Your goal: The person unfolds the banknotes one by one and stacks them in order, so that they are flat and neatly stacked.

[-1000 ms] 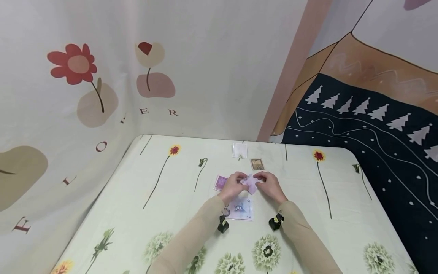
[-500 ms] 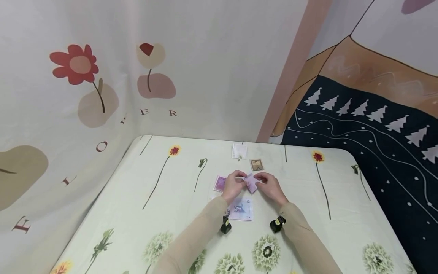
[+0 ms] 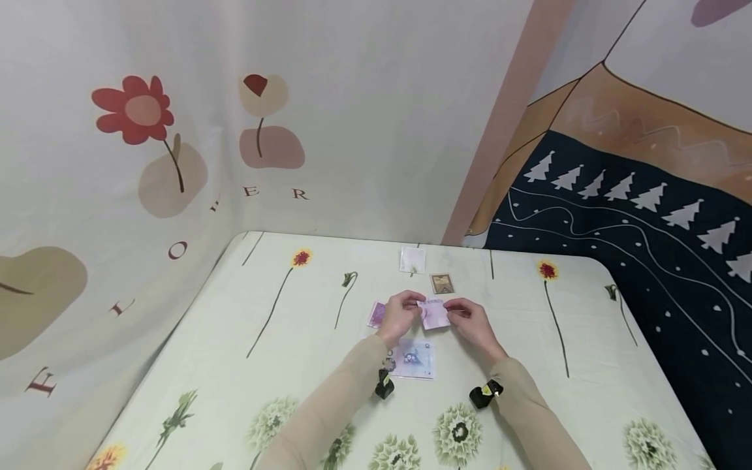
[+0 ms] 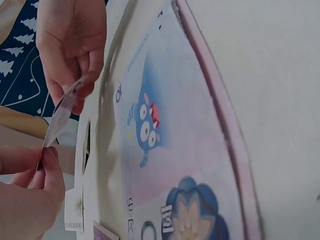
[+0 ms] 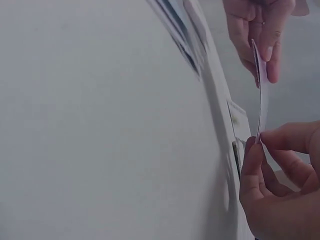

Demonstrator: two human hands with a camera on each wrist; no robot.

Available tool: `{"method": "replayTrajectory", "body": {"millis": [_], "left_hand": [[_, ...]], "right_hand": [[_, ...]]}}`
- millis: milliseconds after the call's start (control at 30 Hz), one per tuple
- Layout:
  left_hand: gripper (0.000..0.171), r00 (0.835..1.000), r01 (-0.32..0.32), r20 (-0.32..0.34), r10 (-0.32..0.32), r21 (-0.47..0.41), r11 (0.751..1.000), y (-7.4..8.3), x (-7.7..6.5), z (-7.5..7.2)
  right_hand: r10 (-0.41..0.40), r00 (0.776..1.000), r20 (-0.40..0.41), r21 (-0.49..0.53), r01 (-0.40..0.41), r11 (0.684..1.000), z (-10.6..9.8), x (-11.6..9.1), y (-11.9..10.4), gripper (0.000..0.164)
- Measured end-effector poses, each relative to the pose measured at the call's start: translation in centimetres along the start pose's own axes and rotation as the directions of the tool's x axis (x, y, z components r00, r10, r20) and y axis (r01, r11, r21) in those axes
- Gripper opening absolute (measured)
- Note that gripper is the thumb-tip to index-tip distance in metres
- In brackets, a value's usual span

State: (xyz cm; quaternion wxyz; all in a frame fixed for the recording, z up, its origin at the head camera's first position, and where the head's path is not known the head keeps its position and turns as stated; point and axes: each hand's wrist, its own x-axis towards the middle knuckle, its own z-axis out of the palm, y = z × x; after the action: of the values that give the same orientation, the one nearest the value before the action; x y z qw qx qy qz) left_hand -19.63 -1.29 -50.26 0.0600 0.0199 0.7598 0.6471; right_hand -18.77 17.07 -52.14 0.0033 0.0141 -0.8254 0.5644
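Printed papers (image 3: 414, 360) on flowered tablecloth (image 3: 205, 365)

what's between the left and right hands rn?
A pale purple slip of paper, pinched at one edge by the left hand and at the opposite edge by the right hand. The head view and both wrist views show it.

Pale flowered drape (image 3: 364, 98) hangs behind; dark tree-patterned cloth (image 3: 646, 248) right; floral tablecloth (image 3: 200, 339) below.
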Motion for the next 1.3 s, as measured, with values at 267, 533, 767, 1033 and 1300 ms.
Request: {"method": "replayTrajectory", "body": {"millis": [267, 533, 767, 1033, 1300], "left_hand": [[0.025, 0.999, 0.011, -0.042, -0.009, 0.031, 0.999, -0.2, 0.1, -0.6], [0.016, 1.000, 0.001, 0.016, -0.004, 0.170, 0.985, 0.4, -1.0, -0.8], [0.022, 0.990, -0.137, 0.061, 0.124, 0.297, 0.945, 1.2, -2.3, -0.7], [0.026, 0.981, -0.189, 0.083, 0.174, 0.241, 0.952, 1.9, -2.4, -0.5], [0.036, 0.970, -0.224, 0.133, 0.202, 0.180, 0.958, 2.7, -2.6, -0.3]], "right_hand": [[0.078, 0.997, 0.009, 0.142, -0.079, 0.987, -0.1, -0.4, -0.7, 0.027], [0.110, 0.994, -0.004, 0.270, -0.105, 0.957, 0.2, -0.9, -1.7, 0.030], [0.103, 0.995, 0.004, 0.330, -0.099, 0.939, 0.6, -1.3, -2.4, 0.033], [0.070, 0.997, 0.030, 0.344, -0.076, 0.936, 1.0, -1.8, -3.5, 0.034], [0.023, 0.999, 0.031, 0.367, -0.033, 0.930, 1.4, -2.3, -4.3, 0.033]]}}
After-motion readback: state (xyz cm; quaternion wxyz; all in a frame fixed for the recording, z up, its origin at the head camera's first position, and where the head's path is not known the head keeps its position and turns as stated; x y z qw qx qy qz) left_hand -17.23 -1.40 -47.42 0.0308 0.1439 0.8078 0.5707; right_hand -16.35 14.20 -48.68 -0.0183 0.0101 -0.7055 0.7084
